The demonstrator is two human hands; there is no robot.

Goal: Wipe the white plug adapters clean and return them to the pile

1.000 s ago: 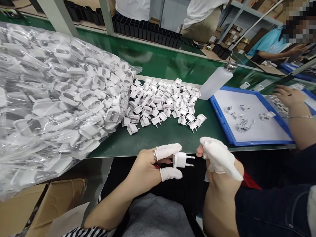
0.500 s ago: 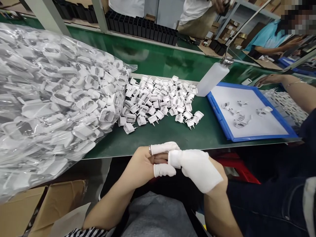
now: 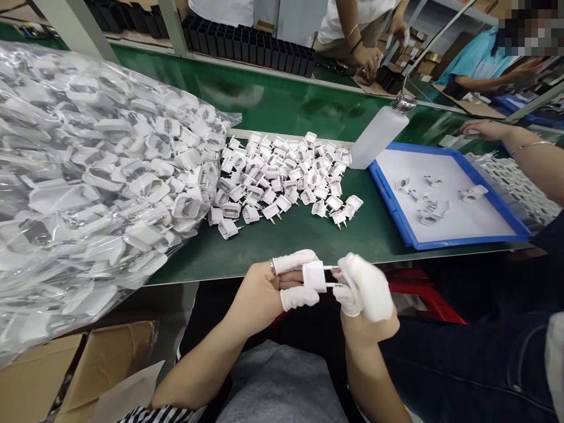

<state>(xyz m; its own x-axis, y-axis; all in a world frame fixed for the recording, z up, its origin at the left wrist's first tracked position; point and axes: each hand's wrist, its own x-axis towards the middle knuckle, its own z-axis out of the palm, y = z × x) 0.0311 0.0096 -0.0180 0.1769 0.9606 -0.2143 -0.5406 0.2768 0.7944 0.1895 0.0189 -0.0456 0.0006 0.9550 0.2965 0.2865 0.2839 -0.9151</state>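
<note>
My left hand (image 3: pixel 273 288), with white finger cots on the thumb and a finger, grips a white plug charger housing (image 3: pixel 314 277) by its sides. Its two pins point right. Just beyond the pins, my right hand (image 3: pixel 365 294) is closed on a folded white cloth (image 3: pixel 372 288), its fingertips by the pin ends; whether they touch is hard to see. Both hands are over my lap, in front of the table edge. A pile of similar white plug housings (image 3: pixel 282 170) lies on the green table (image 3: pixel 264 247) ahead.
On the left bulges a large clear bag (image 3: pixel 101 164) full of white housings. A white bottle (image 3: pixel 379 136) stands behind a blue-rimmed tray (image 3: pixel 399 226) with small parts. A co-worker's hand (image 3: pixel 484 128) reaches in at right. Cardboard boxes (image 3: pixel 101 364) sit below left.
My right hand and the cloth have turned and drawn back from the housing, baring its pins. My left hand has shifted slightly right. Across the table, a co-worker's hands have come down.
</note>
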